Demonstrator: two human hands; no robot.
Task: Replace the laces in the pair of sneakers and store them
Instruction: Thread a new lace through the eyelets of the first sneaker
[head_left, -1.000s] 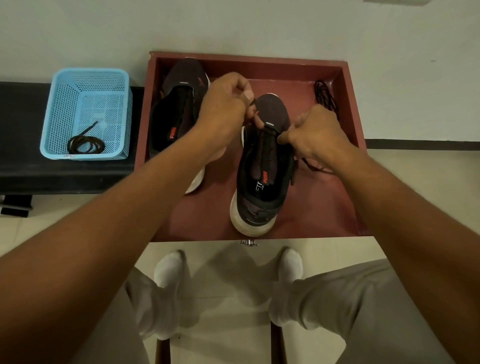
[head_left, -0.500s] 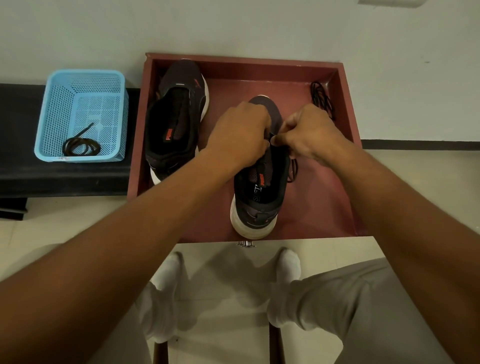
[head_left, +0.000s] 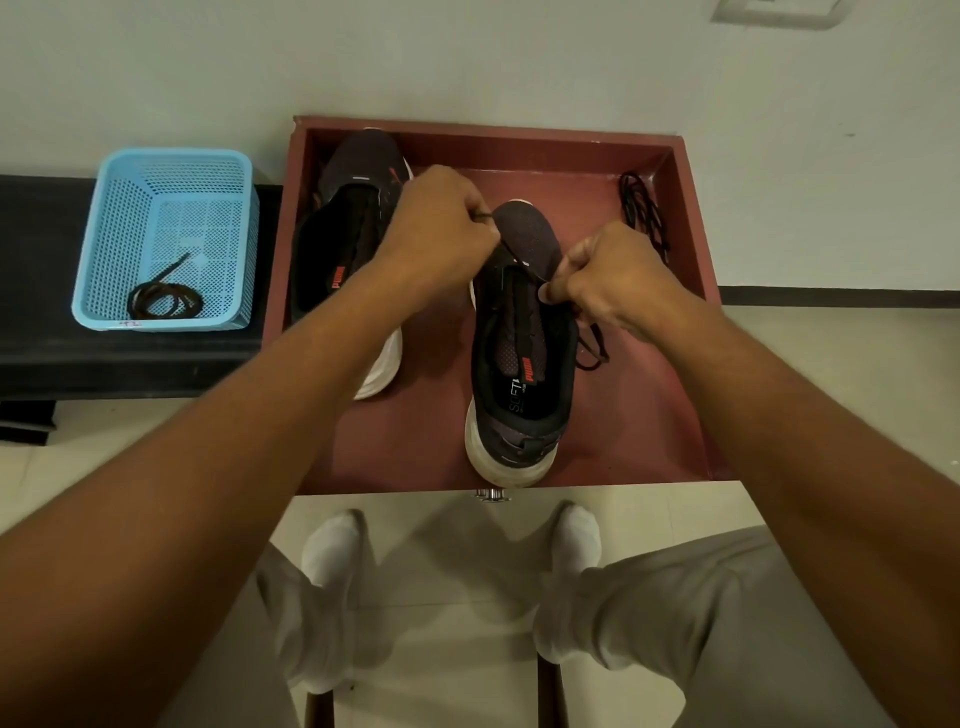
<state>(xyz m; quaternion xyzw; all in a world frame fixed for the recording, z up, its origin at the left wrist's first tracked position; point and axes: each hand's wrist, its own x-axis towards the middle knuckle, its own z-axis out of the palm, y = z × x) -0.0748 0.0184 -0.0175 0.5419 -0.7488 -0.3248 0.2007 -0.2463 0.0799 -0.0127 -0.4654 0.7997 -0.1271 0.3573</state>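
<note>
The left hand (head_left: 436, 228) has drawn up and away from the right hand (head_left: 602, 280), each pinching an end of the black lace (head_left: 589, 345) on the right sneaker (head_left: 524, 364) in the red tray (head_left: 691, 291). Lacing underway; next, thread another eyelet.

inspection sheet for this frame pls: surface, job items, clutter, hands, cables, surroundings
Surface: red tray, open at the near side.
Job's things: near sneaker being laced; far sneaker unlaced; loose lace in the tray's far right corner; coiled lace in the blue basket.
Clutter: nothing seen.
Hands: left hand and right hand each pinch a lace end.
Cables: nothing seen.
Surroundings: black bench, white wall, tiled floor.
</note>
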